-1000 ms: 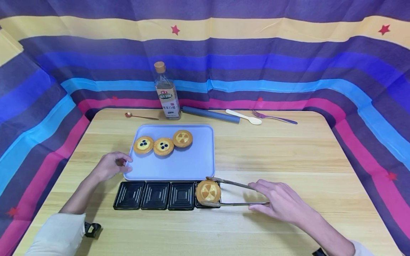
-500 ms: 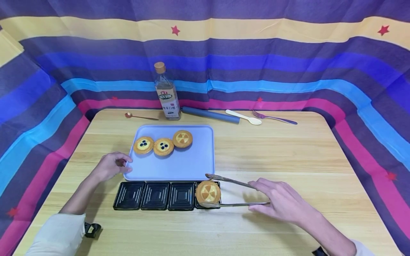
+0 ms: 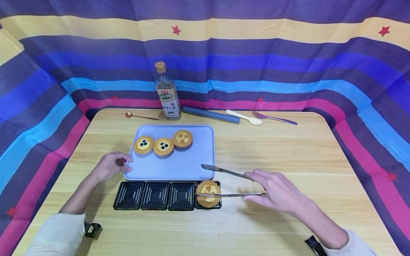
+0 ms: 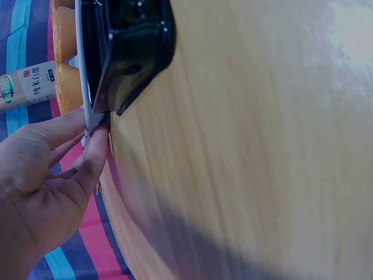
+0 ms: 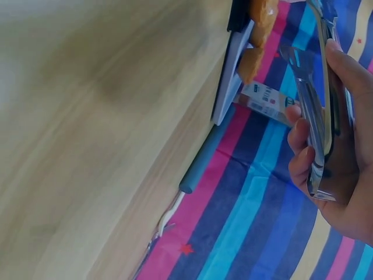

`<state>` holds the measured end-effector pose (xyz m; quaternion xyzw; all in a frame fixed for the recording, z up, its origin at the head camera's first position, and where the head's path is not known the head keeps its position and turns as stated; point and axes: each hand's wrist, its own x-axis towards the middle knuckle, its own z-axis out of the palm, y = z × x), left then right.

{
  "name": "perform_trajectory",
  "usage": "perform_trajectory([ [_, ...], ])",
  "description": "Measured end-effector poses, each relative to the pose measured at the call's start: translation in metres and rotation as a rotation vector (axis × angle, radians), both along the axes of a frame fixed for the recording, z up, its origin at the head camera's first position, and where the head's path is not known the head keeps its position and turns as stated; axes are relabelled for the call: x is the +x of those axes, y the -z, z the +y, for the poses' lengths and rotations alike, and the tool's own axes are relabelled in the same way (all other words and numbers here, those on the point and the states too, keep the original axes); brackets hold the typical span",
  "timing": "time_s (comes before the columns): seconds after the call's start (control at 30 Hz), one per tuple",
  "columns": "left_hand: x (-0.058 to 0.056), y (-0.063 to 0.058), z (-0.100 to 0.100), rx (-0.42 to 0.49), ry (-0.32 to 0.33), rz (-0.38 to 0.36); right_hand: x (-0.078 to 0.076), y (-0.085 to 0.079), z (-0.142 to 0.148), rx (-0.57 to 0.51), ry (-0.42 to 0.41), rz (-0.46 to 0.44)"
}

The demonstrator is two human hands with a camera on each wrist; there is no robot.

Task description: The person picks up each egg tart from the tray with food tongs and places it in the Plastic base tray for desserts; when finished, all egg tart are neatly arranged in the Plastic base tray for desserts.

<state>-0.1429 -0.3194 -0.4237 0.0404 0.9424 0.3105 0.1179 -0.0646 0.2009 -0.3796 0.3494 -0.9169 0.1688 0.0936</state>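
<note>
My right hand [image 3: 275, 188] holds a pair of metal tongs [image 3: 238, 195], their arms spread apart with nothing between them. One arm crosses above an egg tart [image 3: 209, 186] with a wedge pattern, which sits in the rightmost of several black square plastic trays [image 3: 155, 195]. The other arm reaches over the corner of the light blue tray [image 3: 179, 169]. At that tray's left edge, my left hand [image 3: 110, 166] pinches the rim between thumb and fingers, as the left wrist view shows. Two tarts with dark berries [image 3: 163, 146] and one wedge-patterned tart [image 3: 183, 138] lie on the blue tray.
Along the table's back edge stand or lie a glass bottle [image 3: 168, 96] with a brown cap, a small copper-coloured spoon [image 3: 141, 116], a dark blue rod [image 3: 211, 115], a cream spoon [image 3: 243, 116] and a purple fork [image 3: 275, 117]. A striped cloth [image 3: 288, 64] hangs behind.
My right hand with the tongs has shifted up and slightly left in the head view, the tongs leaving the sides of the tart, which stays in the black tray. My left hand has not moved.
</note>
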Motion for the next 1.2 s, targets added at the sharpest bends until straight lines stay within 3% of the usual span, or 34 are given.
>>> perform_trajectory([
  [0.27,0.000,0.000,-0.001,-0.001,0.002,0.004,-0.021,-0.005,-0.014,0.008,0.011,-0.001],
  [0.53,0.000,0.000,-0.001,-0.003,0.002,-0.009,-0.054,-0.004,-0.031,0.035,0.021,-0.037],
  [0.83,0.000,0.001,0.000,0.005,0.018,0.018,-0.093,0.000,-0.050,0.063,0.046,-0.049],
  [1.2,0.000,0.000,0.000,-0.011,0.019,0.008,-0.123,0.010,-0.069,0.077,0.094,-0.095],
])
